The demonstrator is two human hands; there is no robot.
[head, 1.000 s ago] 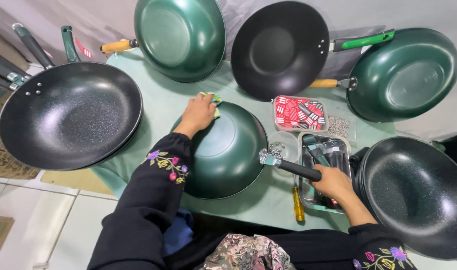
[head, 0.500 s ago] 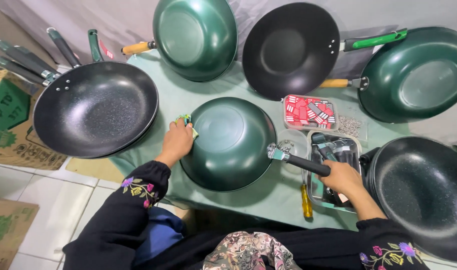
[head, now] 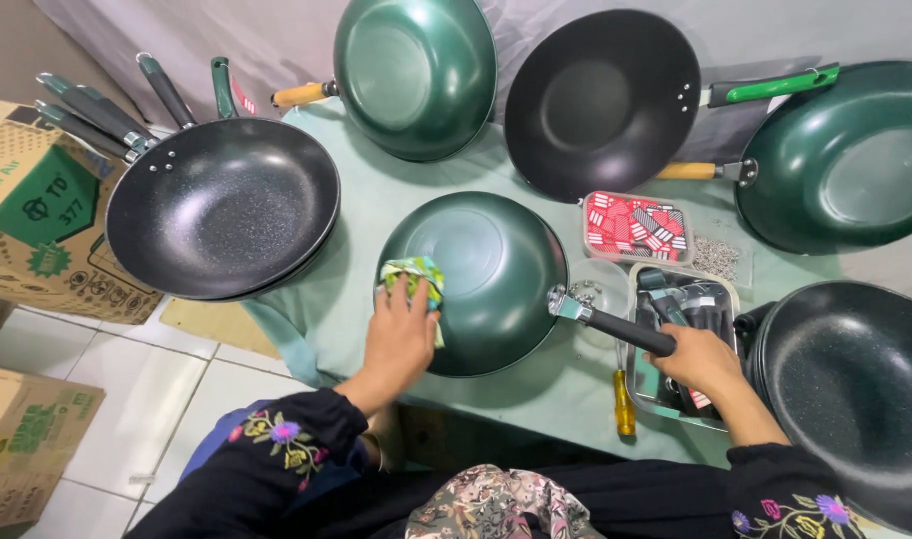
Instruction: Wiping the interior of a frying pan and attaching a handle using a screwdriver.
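A green wok (head: 491,274) sits in the middle of a table covered in pale green cloth (head: 361,215). My left hand (head: 398,339) presses a green and yellow cloth (head: 416,276) against the wok's near left rim. My right hand (head: 700,361) grips the wok's black handle (head: 615,326) at the right side. Both my sleeves are black with embroidered flowers.
A stack of black speckled pans (head: 221,205) lies at the left, another black pan (head: 850,384) at the right. Green woks (head: 416,75) (head: 845,160) and a black wok (head: 601,100) lean at the back. A tray of handles (head: 680,299), a red-and-white box (head: 635,227), a yellow screwdriver (head: 624,404) and cardboard boxes (head: 36,210) are nearby.
My left hand with the cloth has slid around the wok's rim from the far side toward the near left edge. The right hand has kept hold of the handle.
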